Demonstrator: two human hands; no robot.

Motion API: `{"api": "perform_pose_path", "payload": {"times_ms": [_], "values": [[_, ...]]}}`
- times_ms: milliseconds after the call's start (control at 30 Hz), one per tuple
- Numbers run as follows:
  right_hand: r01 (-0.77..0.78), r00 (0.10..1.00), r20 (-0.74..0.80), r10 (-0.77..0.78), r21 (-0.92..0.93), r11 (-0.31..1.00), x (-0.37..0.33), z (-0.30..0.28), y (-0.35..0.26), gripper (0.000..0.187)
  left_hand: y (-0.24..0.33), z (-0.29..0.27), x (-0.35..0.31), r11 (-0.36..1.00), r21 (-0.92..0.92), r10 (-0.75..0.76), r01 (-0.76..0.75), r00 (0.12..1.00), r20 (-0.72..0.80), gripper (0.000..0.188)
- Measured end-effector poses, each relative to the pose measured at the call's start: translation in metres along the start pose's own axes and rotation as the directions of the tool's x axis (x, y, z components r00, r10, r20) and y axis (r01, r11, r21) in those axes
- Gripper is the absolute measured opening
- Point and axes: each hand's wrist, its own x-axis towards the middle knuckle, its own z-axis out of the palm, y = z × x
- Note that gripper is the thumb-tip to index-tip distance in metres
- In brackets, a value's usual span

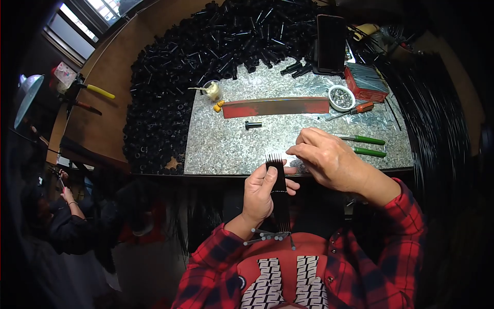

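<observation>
My left hand [262, 193] is closed round a flat bundle of thin black rods [280, 177], thumb across its front. The rods stand side by side, their thin tips spread like comb teeth at the top. A pale line crosses the bundle below the thumb. Grey round ends [265, 237] fan out at the bottom, against my red clothing. My right hand [327, 159] is just right of the tips, thumb and forefinger pinched together. Whatever it holds, if anything, is too small to make out. Green-handled pliers [370, 139] lie partly hidden behind this hand.
On the speckled board [216, 149] lie a short black tube-like part [253, 125], a curved red-brown strip [275, 107], a white bowl of small metal pieces [341, 98] and an orange-handled screwdriver [363, 107]. Black parts [206, 51] are heaped behind and left. A phone [330, 44] stands at the back.
</observation>
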Motion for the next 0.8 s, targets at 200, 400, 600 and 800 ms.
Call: {"api": "perform_pose_path", "payload": {"times_ms": [200, 400, 600, 800], "values": [[-0.011, 1.000, -0.015, 0.011, 0.005, 1.000, -0.0013, 0.0006, 0.0006, 0.023, 0.0004, 0.0005, 0.0007, 1.000, 0.002, -0.001, 0.001, 1.000, -0.018, 0.033], [-0.021, 1.000, -0.003, 0.021, -0.011, 1.000, -0.0022, 0.0007, 0.0008, 0.015, 0.0006, 0.0006, 0.0009, 1.000, -0.026, -0.003, 0.002, 0.999, -0.034, 0.031], [-0.014, 1.000, 0.003, 0.014, -0.013, 1.000, -0.0014, 0.0000, 0.0000, 0.015, 0.0014, 0.0005, 0.0013, 0.999, -0.033, -0.008, 0.007, 0.999, -0.036, 0.031], [-0.002, 1.000, 0.010, 0.003, -0.071, 0.997, -0.0013, -0.0008, -0.0026, 0.022, 0.0007, 0.0010, 0.0017, 0.999, -0.031, -0.013, 0.012, 0.999, -0.044, 0.030]]}}
